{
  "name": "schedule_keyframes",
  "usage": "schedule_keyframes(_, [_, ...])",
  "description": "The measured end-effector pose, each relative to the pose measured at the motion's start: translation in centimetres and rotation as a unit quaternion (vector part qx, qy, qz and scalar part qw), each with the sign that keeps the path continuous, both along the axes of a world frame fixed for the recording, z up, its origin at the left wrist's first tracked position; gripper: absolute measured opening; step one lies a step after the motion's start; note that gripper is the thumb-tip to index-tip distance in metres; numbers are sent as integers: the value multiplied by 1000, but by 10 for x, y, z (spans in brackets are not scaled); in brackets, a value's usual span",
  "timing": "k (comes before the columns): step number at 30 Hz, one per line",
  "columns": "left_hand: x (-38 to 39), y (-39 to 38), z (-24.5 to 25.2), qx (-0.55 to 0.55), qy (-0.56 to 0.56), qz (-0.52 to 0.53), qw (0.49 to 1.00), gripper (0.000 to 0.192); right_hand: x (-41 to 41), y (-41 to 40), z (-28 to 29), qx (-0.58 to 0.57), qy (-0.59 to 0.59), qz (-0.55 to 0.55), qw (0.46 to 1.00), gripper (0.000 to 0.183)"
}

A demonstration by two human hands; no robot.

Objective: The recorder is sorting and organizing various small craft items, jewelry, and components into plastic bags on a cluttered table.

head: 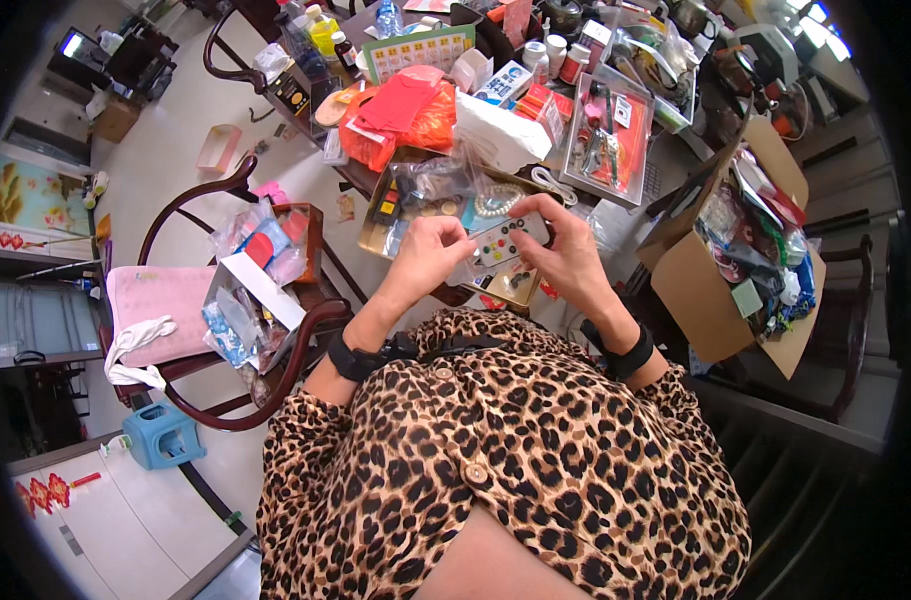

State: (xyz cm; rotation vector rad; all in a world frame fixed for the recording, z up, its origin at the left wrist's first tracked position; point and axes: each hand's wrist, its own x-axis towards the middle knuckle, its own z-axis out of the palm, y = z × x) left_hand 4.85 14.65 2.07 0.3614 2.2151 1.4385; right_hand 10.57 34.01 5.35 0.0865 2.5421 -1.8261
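A small white remote control (493, 249) with coloured buttons is in my right hand (568, 251), its thumb on the button face and its index finger at the far edge. My left hand (428, 257) is at the remote's left end, thumb and index fingertip pinched together. Clear plastic shows just below those fingertips; whether they grip it is hard to tell. Under both hands lies an open gold-coloured box (371, 238). Inside it are a string of pearl-like beads (498, 201), clear plastic bags (433, 178) and a black-and-yellow item (387, 202).
Beyond the box, the crowded table holds red packets (399, 101), a clear plastic case (609, 142), pill bottles (555, 51) and drink bottles. A full cardboard box (695, 300) stands at right. At left, a wooden chair (305, 330) carries a pink cushion (155, 300) and filled boxes.
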Motion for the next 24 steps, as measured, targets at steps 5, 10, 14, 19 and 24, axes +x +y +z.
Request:
schedule_keyframes(5, [0,8,4,5,36,1,999,21,-3,-4,-8,35,2,34,999,25])
schedule_keyframes(10, [-2,13,2,28,30,28,999,21,-7,-7,2,-120,-110,61,985,36])
schedule_keyframes(14, [-7,13,1,35,39,39,998,20,-8,0,1,-156,-115,107,975,45])
schedule_keyframes(19, [-19,14,4,38,57,21,997,22,-10,4,-6,-72,-107,96,987,47])
schedule_keyframes(24, [-29,17,5,42,6,-26,999,23,-21,9,-7,94,-69,138,984,44])
